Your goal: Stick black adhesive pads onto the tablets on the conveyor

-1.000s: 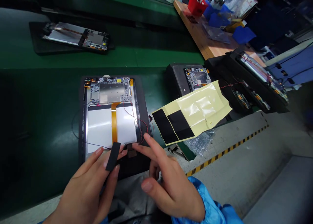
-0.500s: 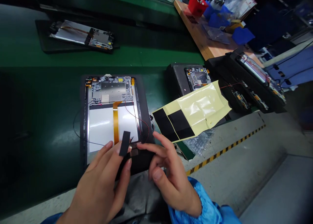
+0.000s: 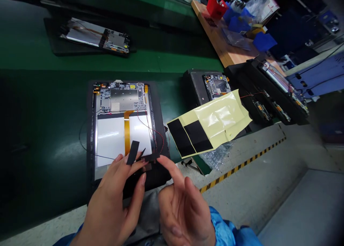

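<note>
The left hand (image 3: 118,199) pinches a black tape strip (image 3: 133,152) at its fingertips, the strip tilted above the near end of the opened tablet (image 3: 120,128). The right hand (image 3: 185,210) holds nothing, fingers loose, index fingertip at the tablet's near right corner. The tablet lies flat by the near edge of the green belt (image 3: 53,106); a yellow backing sheet (image 3: 223,117) with two black pieces sits at that edge to its right.

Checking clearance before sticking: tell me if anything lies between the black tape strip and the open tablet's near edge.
Nothing visible does. The black tape strip sticks up from the fingertips of the left hand, right over the near edge of the open tablet. The right hand points its forefinger just beside, not between.
</note>
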Tool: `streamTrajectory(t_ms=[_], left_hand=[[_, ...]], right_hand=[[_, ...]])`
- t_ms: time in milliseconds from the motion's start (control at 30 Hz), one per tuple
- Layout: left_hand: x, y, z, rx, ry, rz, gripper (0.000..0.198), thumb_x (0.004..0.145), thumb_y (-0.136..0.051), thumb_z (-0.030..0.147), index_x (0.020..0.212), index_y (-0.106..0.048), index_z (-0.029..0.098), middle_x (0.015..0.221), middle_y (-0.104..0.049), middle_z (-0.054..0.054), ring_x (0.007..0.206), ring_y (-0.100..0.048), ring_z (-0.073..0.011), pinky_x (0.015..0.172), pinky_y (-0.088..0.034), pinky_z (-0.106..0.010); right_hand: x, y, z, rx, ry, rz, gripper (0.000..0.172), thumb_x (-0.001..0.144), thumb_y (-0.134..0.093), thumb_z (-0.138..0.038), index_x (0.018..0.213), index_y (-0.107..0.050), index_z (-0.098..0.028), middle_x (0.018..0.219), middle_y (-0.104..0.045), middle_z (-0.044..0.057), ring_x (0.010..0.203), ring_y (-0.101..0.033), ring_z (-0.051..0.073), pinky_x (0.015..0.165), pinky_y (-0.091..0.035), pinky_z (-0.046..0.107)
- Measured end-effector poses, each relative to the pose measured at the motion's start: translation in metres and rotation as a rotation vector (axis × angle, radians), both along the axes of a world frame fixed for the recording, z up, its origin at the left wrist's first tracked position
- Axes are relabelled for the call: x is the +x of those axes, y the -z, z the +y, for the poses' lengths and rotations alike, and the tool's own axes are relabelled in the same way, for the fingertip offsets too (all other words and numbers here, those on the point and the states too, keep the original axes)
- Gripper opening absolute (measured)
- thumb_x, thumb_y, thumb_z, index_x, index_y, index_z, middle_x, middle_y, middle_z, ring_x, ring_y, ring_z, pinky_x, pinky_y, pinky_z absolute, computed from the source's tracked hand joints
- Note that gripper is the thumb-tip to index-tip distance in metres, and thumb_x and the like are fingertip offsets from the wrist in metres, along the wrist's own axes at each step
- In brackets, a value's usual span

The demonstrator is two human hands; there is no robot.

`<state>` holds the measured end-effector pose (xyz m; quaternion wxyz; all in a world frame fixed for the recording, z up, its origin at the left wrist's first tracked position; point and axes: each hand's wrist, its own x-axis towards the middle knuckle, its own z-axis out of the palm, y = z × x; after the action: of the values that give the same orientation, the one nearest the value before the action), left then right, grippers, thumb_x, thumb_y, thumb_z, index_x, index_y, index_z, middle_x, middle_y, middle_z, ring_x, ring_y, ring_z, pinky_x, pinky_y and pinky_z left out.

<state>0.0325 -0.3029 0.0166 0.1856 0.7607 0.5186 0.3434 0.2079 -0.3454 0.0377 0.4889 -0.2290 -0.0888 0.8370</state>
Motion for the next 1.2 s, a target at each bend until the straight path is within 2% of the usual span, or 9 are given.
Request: streamTrajectory(t_ms=[167,267,433,533,767,967,1067,1200], left_hand=[[-0.013,0.0,-0.007,0.044,-0.012,0.048,0.027,0.107,-0.057,0.026,0.134,-0.062,0.026,0.121,-0.083,-0.003,0.115,-0.082,-0.0239,0.102,-0.067,-0.038],[-0.024,-0.004,-0.007,0.073,-0.017,0.112,0.026,0.107,-0.059,0.022,0.131,-0.065,0.025,0.125,-0.082,-0.004,0.113,-0.082,-0.0214,0.1,-0.068,-0.035],[-0.025,-0.01,-0.004,0.075,-0.026,0.078,0.018,0.108,-0.055,0.022,0.12,-0.066,0.027,0.113,-0.085,0.001,0.101,-0.084,-0.0184,0.091,-0.069,-0.033],[-0.02,-0.008,-0.006,0.047,-0.021,0.077,0.019,0.107,-0.056,0.021,0.122,-0.066,0.027,0.112,-0.085,0.001,0.106,-0.083,-0.0196,0.097,-0.066,-0.035],[-0.015,0.003,-0.009,0.079,-0.003,0.026,0.023,0.108,-0.054,0.02,0.127,-0.065,0.025,0.116,-0.082,-0.002,0.104,-0.079,-0.0204,0.107,-0.055,-0.036],[-0.015,0.001,-0.008,0.057,0.021,0.043,0.023,0.109,-0.052,0.019,0.127,-0.064,0.023,0.122,-0.078,-0.004,0.117,-0.074,-0.0205,0.114,-0.049,-0.034],[-0.013,-0.003,-0.004,0.062,0.02,0.052,0.02,0.11,-0.052,0.021,0.125,-0.064,0.024,0.118,-0.079,-0.004,0.113,-0.075,-0.0207,0.112,-0.052,-0.035],[-0.008,-0.006,0.004,0.071,-0.005,0.097,0.016,0.113,-0.049,0.029,0.12,-0.064,0.025,0.11,-0.08,-0.003,0.103,-0.079,-0.0224,0.098,-0.06,-0.038]], right_hand=[[-0.007,0.01,-0.004,-0.045,0.014,0.102,0.075,0.115,-0.04,-0.07,0.177,-0.026,-0.03,0.067,-0.066,-0.008,0.028,-0.036,0.004,0.032,-0.037,0.011],[-0.008,0.013,-0.005,-0.056,-0.008,0.105,0.085,0.112,-0.039,-0.077,0.18,-0.016,-0.03,0.064,-0.065,-0.009,0.026,-0.036,0.004,0.031,-0.038,0.011],[-0.01,0.017,-0.006,-0.058,-0.028,0.123,0.091,0.109,-0.041,-0.081,0.18,-0.01,-0.032,0.064,-0.066,-0.01,0.024,-0.035,0.004,0.031,-0.039,0.012],[-0.01,0.018,-0.006,-0.07,-0.038,0.111,0.094,0.108,-0.044,-0.081,0.18,-0.008,-0.032,0.064,-0.066,-0.01,0.024,-0.036,0.004,0.031,-0.039,0.013],[-0.01,0.02,-0.009,-0.078,-0.027,0.099,0.093,0.109,-0.04,-0.081,0.18,-0.01,-0.03,0.064,-0.066,-0.009,0.025,-0.038,0.005,0.031,-0.039,0.014],[-0.011,0.021,-0.009,-0.084,-0.035,0.096,0.094,0.108,-0.041,-0.082,0.181,-0.008,-0.031,0.064,-0.066,-0.009,0.025,-0.039,0.006,0.031,-0.04,0.014],[-0.01,0.019,-0.01,-0.089,-0.011,0.082,0.088,0.11,-0.046,-0.076,0.18,-0.018,-0.03,0.066,-0.067,-0.008,0.028,-0.041,0.007,0.032,-0.04,0.014],[-0.009,0.015,-0.01,-0.115,0.001,0.048,0.084,0.109,-0.053,-0.073,0.177,-0.028,-0.03,0.068,-0.07,-0.006,0.032,-0.047,0.008,0.033,-0.041,0.014]])
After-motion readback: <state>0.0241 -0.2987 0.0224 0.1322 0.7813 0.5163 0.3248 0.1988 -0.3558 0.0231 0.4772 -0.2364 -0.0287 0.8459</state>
